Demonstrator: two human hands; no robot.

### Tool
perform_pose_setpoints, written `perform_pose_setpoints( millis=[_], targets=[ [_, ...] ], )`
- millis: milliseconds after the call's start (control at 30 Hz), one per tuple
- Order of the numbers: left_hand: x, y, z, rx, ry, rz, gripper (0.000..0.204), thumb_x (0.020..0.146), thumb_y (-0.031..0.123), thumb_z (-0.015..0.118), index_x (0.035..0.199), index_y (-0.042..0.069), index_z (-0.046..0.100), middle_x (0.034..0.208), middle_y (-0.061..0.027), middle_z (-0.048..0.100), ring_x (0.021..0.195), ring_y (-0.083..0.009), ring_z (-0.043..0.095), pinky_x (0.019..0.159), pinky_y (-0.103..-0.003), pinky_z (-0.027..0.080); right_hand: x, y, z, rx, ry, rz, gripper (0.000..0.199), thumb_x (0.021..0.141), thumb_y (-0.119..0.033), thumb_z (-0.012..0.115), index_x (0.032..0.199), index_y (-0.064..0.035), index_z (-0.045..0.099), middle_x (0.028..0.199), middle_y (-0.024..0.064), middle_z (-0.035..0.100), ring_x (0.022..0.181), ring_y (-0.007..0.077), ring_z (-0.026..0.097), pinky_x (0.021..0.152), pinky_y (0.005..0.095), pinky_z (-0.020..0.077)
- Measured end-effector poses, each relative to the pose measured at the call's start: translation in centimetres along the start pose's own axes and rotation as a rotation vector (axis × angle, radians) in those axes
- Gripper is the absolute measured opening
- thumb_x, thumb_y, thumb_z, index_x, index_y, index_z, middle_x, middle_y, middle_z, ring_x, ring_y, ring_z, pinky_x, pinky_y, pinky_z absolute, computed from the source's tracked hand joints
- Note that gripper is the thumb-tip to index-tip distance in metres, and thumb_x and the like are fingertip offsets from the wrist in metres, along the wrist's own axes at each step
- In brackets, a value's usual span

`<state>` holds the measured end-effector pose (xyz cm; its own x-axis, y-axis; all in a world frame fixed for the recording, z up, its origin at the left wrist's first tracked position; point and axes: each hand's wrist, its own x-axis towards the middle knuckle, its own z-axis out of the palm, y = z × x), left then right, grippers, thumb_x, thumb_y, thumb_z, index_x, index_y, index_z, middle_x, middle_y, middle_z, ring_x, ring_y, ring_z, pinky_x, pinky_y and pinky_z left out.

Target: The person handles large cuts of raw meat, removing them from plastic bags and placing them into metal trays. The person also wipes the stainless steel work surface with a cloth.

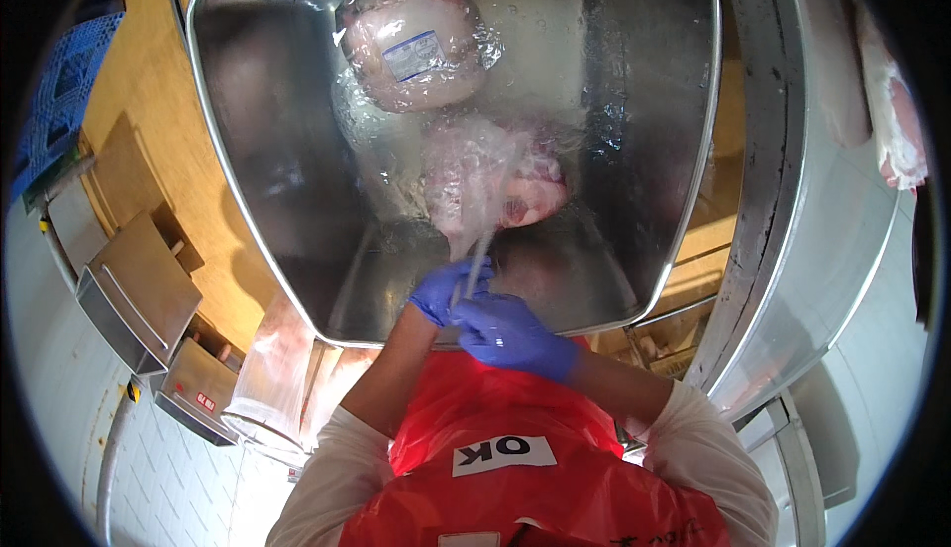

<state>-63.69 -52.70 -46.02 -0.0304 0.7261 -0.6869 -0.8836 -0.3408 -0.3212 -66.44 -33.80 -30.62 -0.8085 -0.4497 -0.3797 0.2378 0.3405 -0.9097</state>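
Inside a deep metal tub [659, 121], near its front wall, lies a piece of raw meat [536, 196] in a clear plastic bag [474, 175]. The bag's neck is gathered and drawn toward me. My left hand [448, 289], in a blue glove, is closed around that neck at the tub's near rim. Just right of it and slightly nearer, my right hand [513, 335], also gloved in blue, has its fingers closed at the bag's end, with a pale strip of plastic between the hands. Their fingertips are partly hidden.
A larger wrapped cut of meat [414, 47] with a white and blue label sits farther back in the wet tub. Metal boxes [144, 289] stand at left, beside a blue crate [64, 91]. Along the right runs a metal ledge [768, 180]; more meat [895, 111] lies beyond.
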Motion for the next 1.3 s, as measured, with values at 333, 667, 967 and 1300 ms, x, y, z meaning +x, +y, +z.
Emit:
perform_pose_setpoints(
  millis=[333, 667, 967, 1300],
  targets=[
    [-8.5, 5.2, -8.4, 0.663, 0.853, 0.375, 0.024, 0.097, 0.023, 0.064, 0.108, 0.003, 0.070, 0.095, -0.0097, 0.072, 0.090, -0.0194, 0.068, 0.079, -0.032, 0.054, 6.4, 7.6, -1.6, -0.136, 0.366, 0.057, 0.030, 0.084, -0.013, 0.068, 0.113, -0.0041, 0.066, 0.111, 0.0165, 0.063, 0.103, 0.0370, 0.061, 0.091, 0.0465, 0.0500],
    [4.5, 16.1, -7.6, 1.040, 1.142, 0.485, 0.093, 0.092, 0.064, 0.061, 0.152, -0.003, 0.038, 0.154, -0.0214, 0.044, 0.140, -0.0318, 0.044, 0.114, -0.040, 0.036, 7.3, 35.5, -7.8, -0.472, 0.221, 0.401, 0.036, 0.096, -0.034, 0.059, 0.106, 0.0003, 0.067, 0.107, 0.0233, 0.069, 0.102, 0.0440, 0.064, 0.090, 0.0497, 0.0505],
    [8.2, 11.8, -17.8, 0.012, 0.679, 0.460, 0.095, 0.092, 0.080, 0.037, 0.153, 0.008, 0.042, 0.156, -0.0143, 0.043, 0.137, -0.0328, 0.046, 0.112, -0.047, 0.038, 18.0, 29.7, -9.2, -0.068, 0.515, 0.534, 0.069, 0.093, -0.048, 0.063, 0.139, 0.0025, 0.053, 0.136, 0.0287, 0.058, 0.129, 0.0403, 0.055, 0.107, 0.0443, 0.0430],
    [8.9, 13.7, -18.8, -0.030, 0.499, 0.375, 0.086, 0.097, 0.076, 0.022, 0.150, 0.013, 0.045, 0.143, -0.0136, 0.056, 0.125, -0.0355, 0.057, 0.103, -0.052, 0.048, 23.6, 33.9, -10.0, 0.080, 0.154, 0.685, 0.079, 0.088, -0.058, 0.065, 0.142, -0.0015, 0.054, 0.143, 0.0226, 0.056, 0.132, 0.0364, 0.053, 0.109, 0.0412, 0.0417]
  ],
)
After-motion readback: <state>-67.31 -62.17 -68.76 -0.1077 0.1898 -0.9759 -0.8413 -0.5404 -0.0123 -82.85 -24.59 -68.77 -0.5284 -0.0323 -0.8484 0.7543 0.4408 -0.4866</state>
